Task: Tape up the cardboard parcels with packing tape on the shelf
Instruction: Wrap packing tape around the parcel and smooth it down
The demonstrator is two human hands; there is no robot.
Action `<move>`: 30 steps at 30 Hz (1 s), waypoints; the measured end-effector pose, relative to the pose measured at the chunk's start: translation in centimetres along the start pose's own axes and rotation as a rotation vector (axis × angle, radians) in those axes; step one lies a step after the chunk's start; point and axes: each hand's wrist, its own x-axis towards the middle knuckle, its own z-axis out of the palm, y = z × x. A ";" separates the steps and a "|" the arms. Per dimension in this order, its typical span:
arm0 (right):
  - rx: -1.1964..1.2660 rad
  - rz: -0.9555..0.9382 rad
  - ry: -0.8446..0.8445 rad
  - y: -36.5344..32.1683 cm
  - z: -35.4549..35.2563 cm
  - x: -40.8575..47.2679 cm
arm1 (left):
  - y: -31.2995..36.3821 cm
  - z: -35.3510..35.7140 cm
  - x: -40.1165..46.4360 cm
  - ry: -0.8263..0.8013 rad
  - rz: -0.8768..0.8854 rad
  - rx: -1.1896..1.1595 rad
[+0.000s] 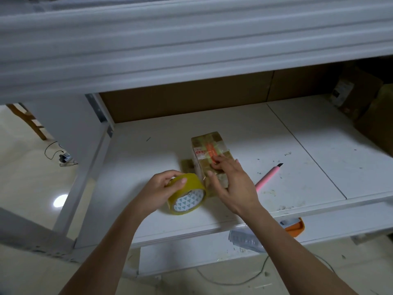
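Observation:
A small cardboard parcel [209,149] with an orange stripe and a white label lies on the white shelf board [153,150], wrapped in shiny tape. My right hand [232,184] lies flat on the parcel's near end, fingers stretched over its top and its near side. My left hand [163,189] grips a roll of yellowish packing tape [188,195] just left of the parcel, fingers curled over the roll's rim. The roll's white core faces me. A short flap of tape [187,165] sticks out at the parcel's left side.
A pink utility knife [269,177] lies on the shelf right of my right hand. Larger cardboard boxes [370,116] stand at the far right. A metal upper shelf [170,50] overhangs the space. Below the board's front edge sit an orange object [296,226] and a clear plastic piece.

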 end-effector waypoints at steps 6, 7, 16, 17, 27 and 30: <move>0.007 -0.020 -0.040 0.8 0.0 0.2 | -0.2 -0.4 0.2 0.050 -0.029 0.156; 0.007 -0.023 -0.048 0.7 0.0 0.1 | -0.3 -0.3 0.1 0.057 -0.039 0.170; 0.412 0.041 -0.033 0.1 -1.8 -0.2 | -0.2 0.1 0.3 0.085 -0.048 0.241; 0.446 0.062 0.071 0.6 -2.3 -0.6 | -0.1 0.1 0.3 0.083 -0.056 0.246; -0.868 0.314 -0.207 8.1 -4.5 -3.2 | 1.4 0.5 -0.2 0.133 -0.095 0.209; -0.892 0.220 -0.259 8.3 -5.0 -3.3 | 1.5 0.6 -0.2 0.140 -0.092 0.216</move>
